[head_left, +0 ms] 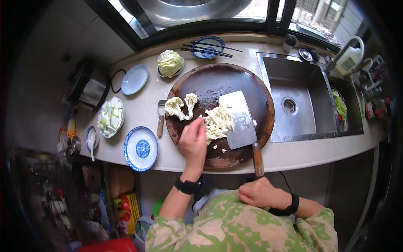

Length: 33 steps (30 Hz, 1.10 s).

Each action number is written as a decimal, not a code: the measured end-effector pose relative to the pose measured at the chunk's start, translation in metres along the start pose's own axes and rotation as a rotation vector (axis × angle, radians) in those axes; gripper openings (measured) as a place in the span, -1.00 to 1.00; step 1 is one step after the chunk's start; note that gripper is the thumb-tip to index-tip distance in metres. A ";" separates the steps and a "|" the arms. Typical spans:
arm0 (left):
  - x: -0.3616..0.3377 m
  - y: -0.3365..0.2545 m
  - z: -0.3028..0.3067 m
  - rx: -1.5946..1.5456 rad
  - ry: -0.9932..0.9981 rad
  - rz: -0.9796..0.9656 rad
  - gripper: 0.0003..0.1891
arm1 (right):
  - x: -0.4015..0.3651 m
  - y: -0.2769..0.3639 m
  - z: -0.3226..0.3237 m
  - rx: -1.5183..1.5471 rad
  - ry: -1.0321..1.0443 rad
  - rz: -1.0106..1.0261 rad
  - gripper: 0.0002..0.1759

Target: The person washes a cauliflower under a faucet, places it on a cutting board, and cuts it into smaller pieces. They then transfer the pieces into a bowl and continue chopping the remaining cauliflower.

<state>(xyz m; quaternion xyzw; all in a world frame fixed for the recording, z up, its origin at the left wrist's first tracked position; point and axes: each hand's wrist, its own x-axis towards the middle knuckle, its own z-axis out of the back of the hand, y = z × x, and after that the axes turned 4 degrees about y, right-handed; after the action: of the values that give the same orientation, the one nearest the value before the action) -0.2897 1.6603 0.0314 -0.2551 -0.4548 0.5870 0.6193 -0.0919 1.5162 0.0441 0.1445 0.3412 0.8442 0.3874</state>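
Note:
My left hand is over the round wooden chopping board, its fingers bunched at the left edge of a pile of chopped cauliflower. Whatever is between the fingertips is too small or hidden to make out. Just beyond it lie two cauliflower florets. A cleaver rests flat on the board, right of the pile, its wooden handle over the front edge. Below that handle, my right hand is curled closed against my patterned shirt, with nothing visible in it.
A peeler lies at the board's left edge. Further left are a blue-rimmed plate, a dish of sliced white vegetable and a pale plate. Behind are a cabbage and chopsticks across a bowl. A sink is right.

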 end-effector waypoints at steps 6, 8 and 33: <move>-0.006 0.041 0.041 -0.040 0.283 -0.371 -0.64 | 0.052 -0.020 -0.152 0.718 -0.099 -0.633 -0.65; -0.025 0.059 0.085 -0.204 0.269 -0.116 -0.78 | 0.091 -0.039 -0.195 1.315 -0.260 -0.691 -0.62; -0.128 0.228 0.083 0.414 0.922 0.087 -0.75 | -0.044 0.108 -0.328 0.437 -1.248 -1.085 -0.55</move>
<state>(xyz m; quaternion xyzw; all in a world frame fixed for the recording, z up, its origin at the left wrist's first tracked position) -0.4613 1.5604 -0.1582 -0.3784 0.0027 0.5162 0.7683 -0.2901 1.2804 -0.1186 0.4710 0.2428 0.2231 0.8182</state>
